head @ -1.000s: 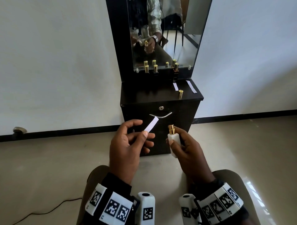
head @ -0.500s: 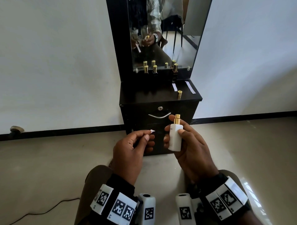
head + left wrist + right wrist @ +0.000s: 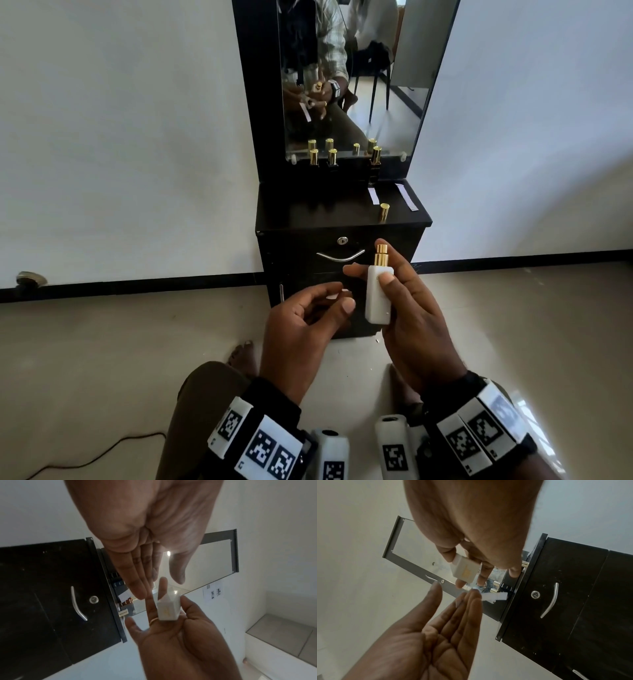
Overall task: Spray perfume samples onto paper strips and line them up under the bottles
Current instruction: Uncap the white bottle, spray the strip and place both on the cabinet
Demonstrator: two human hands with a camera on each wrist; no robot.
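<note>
At the far left a dark cable trails over the tiled floor. The left hand is raised before the black dressing cabinet, its fingers nearly straight; a white paper strip sticks out past the fingertips, and the mirror shows it hanging below the hand, but exactly how the fingers hold it cannot be told. Just to its right, the right hand grips an uncapped white perfume bottle upright between thumb and fingers, its gold sprayer on top. On the cabinet top behind, three gold-capped bottles stand against the mirror. Further right lie two paper strips, and a loose gold cap stands between them near the front edge.
</note>
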